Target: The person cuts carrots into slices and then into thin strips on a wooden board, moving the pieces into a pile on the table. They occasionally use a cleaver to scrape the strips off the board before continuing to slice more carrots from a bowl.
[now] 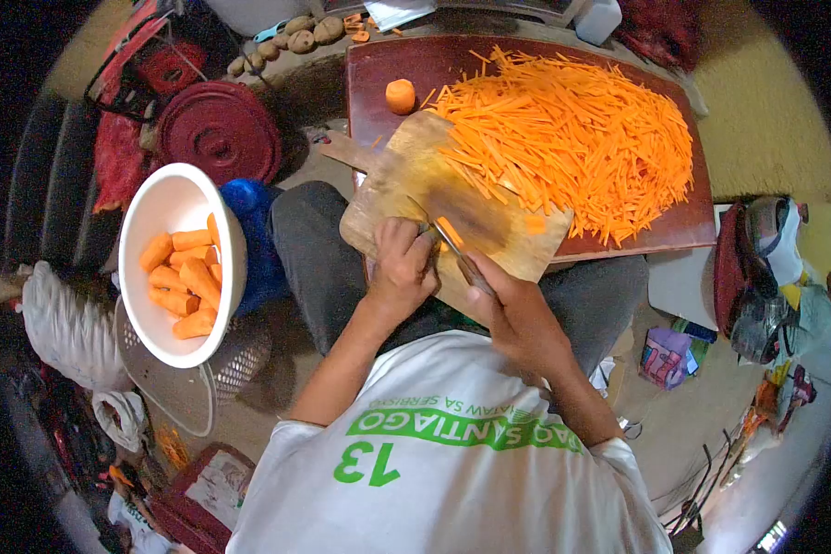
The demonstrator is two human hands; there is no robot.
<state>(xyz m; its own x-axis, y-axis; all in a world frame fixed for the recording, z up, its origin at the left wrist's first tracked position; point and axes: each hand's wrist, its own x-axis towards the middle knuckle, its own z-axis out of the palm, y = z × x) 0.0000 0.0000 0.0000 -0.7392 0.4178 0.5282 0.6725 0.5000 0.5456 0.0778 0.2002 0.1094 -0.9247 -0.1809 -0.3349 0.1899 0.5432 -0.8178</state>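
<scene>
My right hand (512,309) is wrapped round the handle of a knife (466,263), its blade pointing up and left over the wooden cutting board (388,189). An orange carrot piece (449,231) lies against the blade. My left hand (404,263) is closed at the board's near left part, its fingertips close to the blade; what they hold, if anything, is hidden. A large heap of carrot strips (582,138) covers the board's far right part and the dark red table (379,60). A short carrot chunk (400,96) stands beyond the board.
At the left a white bowl (131,268) holds several peeled carrots (198,282). Behind it is a red round lid (217,134). Brown potatoes (301,41) lie beyond the table's far left corner. Bags and a purple pouch (667,357) lie at the right.
</scene>
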